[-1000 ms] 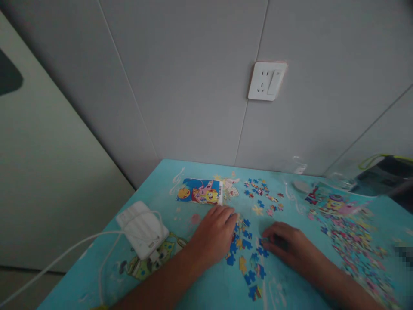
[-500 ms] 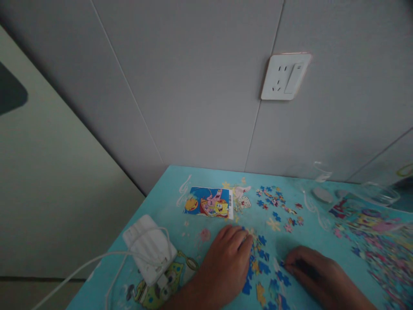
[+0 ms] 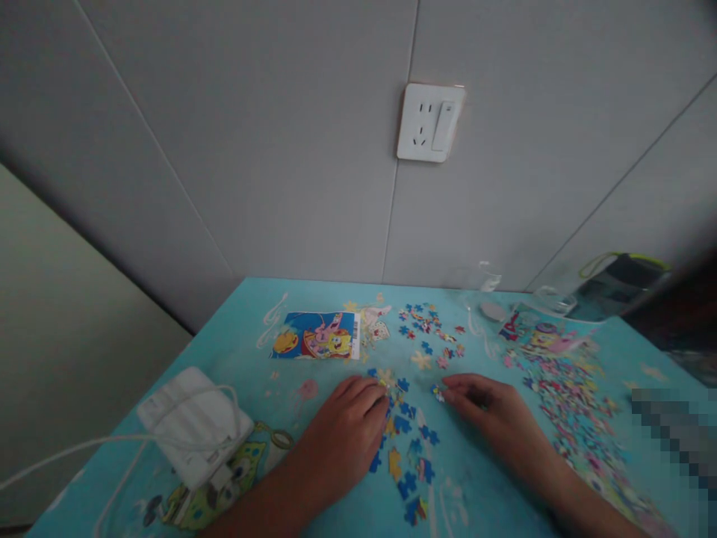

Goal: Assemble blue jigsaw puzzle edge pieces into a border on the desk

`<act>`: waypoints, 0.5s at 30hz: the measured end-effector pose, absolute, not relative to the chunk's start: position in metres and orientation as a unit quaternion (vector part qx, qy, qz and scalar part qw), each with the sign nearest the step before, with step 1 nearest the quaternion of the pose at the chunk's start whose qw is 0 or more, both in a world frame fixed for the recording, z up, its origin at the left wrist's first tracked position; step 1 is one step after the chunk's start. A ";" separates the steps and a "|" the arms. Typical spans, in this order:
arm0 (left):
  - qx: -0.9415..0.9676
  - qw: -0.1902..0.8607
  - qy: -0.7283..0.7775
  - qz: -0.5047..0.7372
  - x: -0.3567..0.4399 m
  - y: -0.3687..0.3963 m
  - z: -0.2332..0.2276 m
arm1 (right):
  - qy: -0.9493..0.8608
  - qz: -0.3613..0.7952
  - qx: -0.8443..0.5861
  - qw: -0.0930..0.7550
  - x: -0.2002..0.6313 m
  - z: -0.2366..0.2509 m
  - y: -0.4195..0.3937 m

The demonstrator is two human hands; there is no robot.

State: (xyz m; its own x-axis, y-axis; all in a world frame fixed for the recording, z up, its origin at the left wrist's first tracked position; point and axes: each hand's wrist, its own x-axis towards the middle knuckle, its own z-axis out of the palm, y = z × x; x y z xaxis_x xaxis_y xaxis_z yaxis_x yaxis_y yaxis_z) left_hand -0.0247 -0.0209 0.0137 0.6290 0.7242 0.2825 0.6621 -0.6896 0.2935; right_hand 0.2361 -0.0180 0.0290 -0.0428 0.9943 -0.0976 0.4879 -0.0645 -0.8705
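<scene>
Blue puzzle pieces (image 3: pixel 411 448) lie mostly loose between both hands on the table (image 3: pixel 240 344), few visibly joined; left hand (image 3: pixel 341 437) rests flat, fingers together, right hand (image 3: pixel 493 411) pinches one small piece (image 3: pixel 437 391).

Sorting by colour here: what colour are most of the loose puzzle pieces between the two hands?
Mostly dark blue puzzle pieces, a few yellow; head view.
</scene>
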 end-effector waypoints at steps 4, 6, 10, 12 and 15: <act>0.896 0.090 0.387 0.199 -0.024 -0.023 0.013 | -0.579 0.419 -0.607 0.347 0.238 0.029 -0.017; 0.900 0.096 0.376 0.198 -0.023 -0.026 0.013 | -0.572 0.421 -0.605 0.360 0.238 0.028 -0.017; 0.904 0.117 0.358 0.204 -0.019 -0.032 0.015 | -0.562 0.425 -0.604 0.372 0.235 0.029 -0.021; 0.900 0.134 0.357 0.211 -0.017 -0.033 0.017 | -0.567 0.433 -0.596 0.368 0.231 0.030 -0.024; 0.889 0.144 0.367 0.233 -0.017 -0.033 0.019 | -0.590 0.437 -0.581 0.351 0.225 0.030 -0.031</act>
